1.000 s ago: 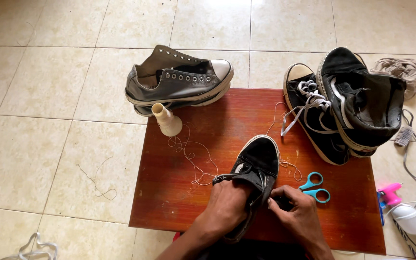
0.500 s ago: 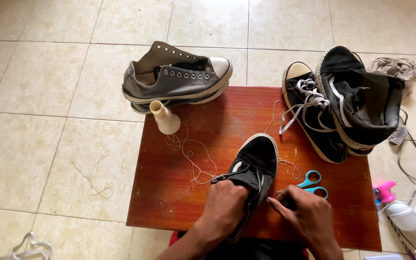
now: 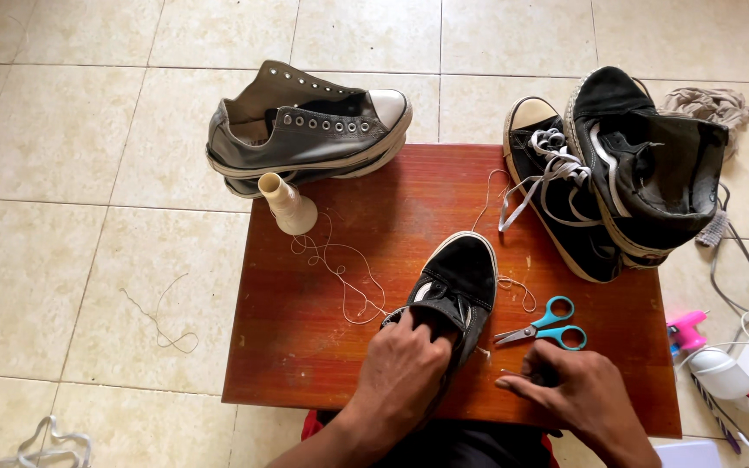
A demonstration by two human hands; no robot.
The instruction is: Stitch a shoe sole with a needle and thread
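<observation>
The left hand (image 3: 402, 374) clamps down over the tongue and laces of a black suede low-top shoe (image 3: 452, 286), pinning it on the small square red-brown wooden table (image 3: 305, 347). The right hand (image 3: 578, 397) rests just beside it, fingers pinched together — on what, I cannot tell. One pair of blue-handled scissors (image 3: 543, 325) lies near. Loose pale thread (image 3: 340, 273) trails to one cream cone-shaped spool (image 3: 286, 204). Four shoes in all — one grey leather sneaker (image 3: 305, 130), two more black canvas shoes (image 3: 608, 173).
</observation>
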